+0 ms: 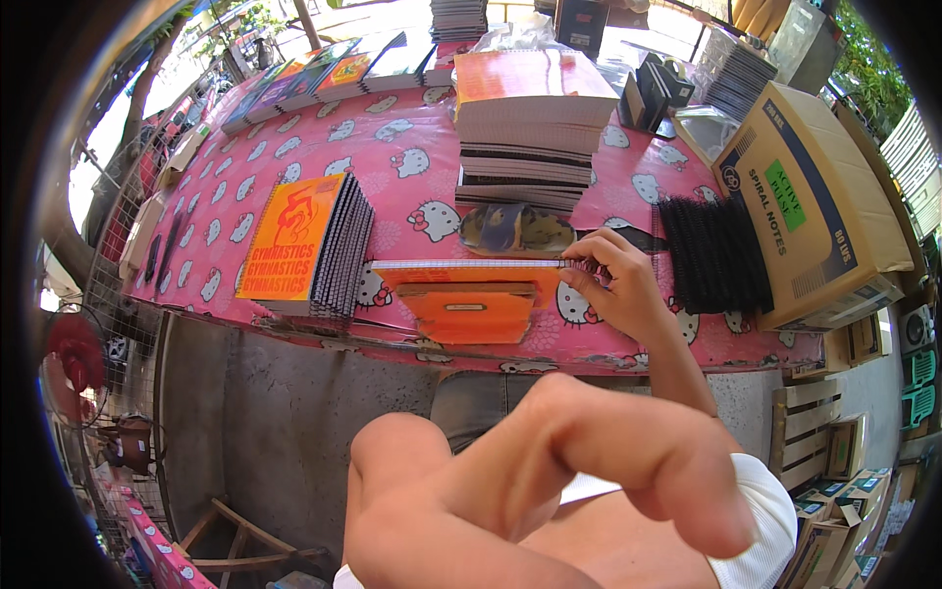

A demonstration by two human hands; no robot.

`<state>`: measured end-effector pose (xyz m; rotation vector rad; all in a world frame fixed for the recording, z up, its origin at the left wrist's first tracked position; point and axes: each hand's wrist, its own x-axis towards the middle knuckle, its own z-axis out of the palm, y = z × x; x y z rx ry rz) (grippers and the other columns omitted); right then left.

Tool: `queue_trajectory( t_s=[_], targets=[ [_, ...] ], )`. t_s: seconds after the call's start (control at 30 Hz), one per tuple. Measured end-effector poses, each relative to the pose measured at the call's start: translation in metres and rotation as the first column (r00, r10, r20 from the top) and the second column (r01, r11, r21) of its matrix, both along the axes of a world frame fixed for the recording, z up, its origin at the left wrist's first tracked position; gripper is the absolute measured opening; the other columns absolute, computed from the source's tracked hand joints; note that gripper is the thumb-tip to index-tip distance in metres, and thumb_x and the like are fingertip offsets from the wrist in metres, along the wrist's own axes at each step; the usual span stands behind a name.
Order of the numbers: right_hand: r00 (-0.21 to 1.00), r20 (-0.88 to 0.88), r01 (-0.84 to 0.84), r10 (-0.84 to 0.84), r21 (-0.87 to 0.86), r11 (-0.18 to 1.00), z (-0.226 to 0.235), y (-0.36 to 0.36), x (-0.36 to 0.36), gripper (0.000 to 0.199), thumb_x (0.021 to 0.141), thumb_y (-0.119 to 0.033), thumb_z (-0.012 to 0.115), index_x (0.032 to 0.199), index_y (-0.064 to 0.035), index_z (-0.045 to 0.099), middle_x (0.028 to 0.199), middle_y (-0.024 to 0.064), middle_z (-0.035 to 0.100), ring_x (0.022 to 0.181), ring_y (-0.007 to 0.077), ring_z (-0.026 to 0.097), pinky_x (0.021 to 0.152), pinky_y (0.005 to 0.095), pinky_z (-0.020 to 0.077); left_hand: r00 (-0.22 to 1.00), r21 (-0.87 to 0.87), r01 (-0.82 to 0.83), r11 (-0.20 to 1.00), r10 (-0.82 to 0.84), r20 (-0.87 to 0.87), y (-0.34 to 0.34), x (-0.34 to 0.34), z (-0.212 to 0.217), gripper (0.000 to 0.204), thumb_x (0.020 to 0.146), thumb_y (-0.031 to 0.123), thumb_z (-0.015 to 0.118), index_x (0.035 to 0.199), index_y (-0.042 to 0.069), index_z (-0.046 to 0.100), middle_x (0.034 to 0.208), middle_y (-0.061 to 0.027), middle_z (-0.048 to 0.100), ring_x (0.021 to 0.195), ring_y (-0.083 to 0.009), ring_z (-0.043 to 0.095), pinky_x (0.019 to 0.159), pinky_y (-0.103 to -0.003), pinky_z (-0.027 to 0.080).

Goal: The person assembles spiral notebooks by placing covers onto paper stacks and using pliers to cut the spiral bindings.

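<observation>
Head view: the right hand (601, 265) pinches the end of an orange notebook (461, 276) on edge on the worktop (392, 206), the left hand (559, 442) curls, its grip hidden; coiled notebooks (289, 240) leftward look finished, while a tall stack (530, 113) behind seems uncoiled.

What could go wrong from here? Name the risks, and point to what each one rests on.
The thin orange-covered paper notebook at the right hand is near the front edge of the pink patterned table, so it might slip off if let go. The tall stack of orange-topped paper blocks behind it could topple if bumped. The thin black coils lie close to the right forearm and might snag or scatter.
</observation>
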<state>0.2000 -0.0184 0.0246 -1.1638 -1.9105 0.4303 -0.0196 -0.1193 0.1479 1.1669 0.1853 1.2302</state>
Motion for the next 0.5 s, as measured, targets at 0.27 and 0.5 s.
queue_trajectory(
  t_s=[0.27,0.5],
  targets=[
    [1.000,-0.009,0.018,-0.018,-0.001,1.000,0.003,-0.004,0.003,0.021,0.076,-0.005,0.072,0.093,-0.0009,0.061,0.083,0.0095,0.057,0.073,0.0226,0.059,0.066,0.0320,0.0481,0.994,-0.431,0.107,0.896,-0.097,0.047,0.015,-0.007,-0.005,0.017,0.080,0.008,0.061,0.066,0.014,0.052,0.084,-0.0022,0.054,0.079,-0.0196,0.056,0.092,-0.043,0.043],
    [0.997,0.079,0.018,-0.021,0.039,0.999,-0.001,-0.002,0.010,0.019,0.073,-0.002,0.072,0.089,-0.0012,0.062,0.082,0.0069,0.058,0.070,0.0188,0.057,0.063,0.0285,0.0459,0.096,0.865,-0.216,0.454,0.891,-0.443,0.116,0.025,-0.124,0.034,0.071,0.026,0.078,0.101,0.013,0.067,0.114,-0.0059,0.059,0.111,-0.0246,0.051,0.105,-0.048,0.020]
  ],
)
